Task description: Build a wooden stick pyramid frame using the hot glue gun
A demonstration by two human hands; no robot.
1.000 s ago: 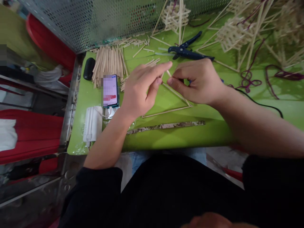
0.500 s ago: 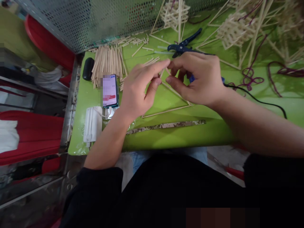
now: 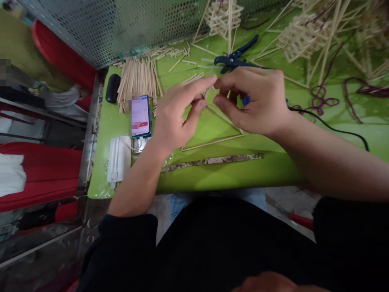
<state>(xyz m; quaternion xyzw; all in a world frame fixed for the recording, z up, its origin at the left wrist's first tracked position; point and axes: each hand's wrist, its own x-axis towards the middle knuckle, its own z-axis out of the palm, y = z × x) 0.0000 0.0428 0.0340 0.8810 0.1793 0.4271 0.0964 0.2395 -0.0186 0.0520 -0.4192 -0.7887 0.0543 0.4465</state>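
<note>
A triangle of thin bamboo sticks (image 3: 212,142) lies on the green table (image 3: 231,174). Both hands meet at its far corner. My left hand (image 3: 178,117) has the index finger stretched out and the thumb below it, pinching the stick ends. My right hand (image 3: 253,101) pinches the same corner from the right with thumb and forefinger. Under my right hand a small blue piece (image 3: 246,99) shows, and a black cable (image 3: 334,129) runs away to the right; what the blue piece belongs to is hidden.
A pile of cut sticks (image 3: 138,79), a black case (image 3: 113,87), a phone (image 3: 140,117) and a white power bank (image 3: 119,158) lie at left. Blue cutters (image 3: 234,61), stick lattices (image 3: 304,34), purple cords (image 3: 322,101) and a speckled strip (image 3: 212,161) surround the triangle. A perforated metal panel (image 3: 121,24) stands behind.
My right hand has shifted a little up and away, toward the cutters, and its fingers have re-gripped the corner. My left hand has hardly moved.
</note>
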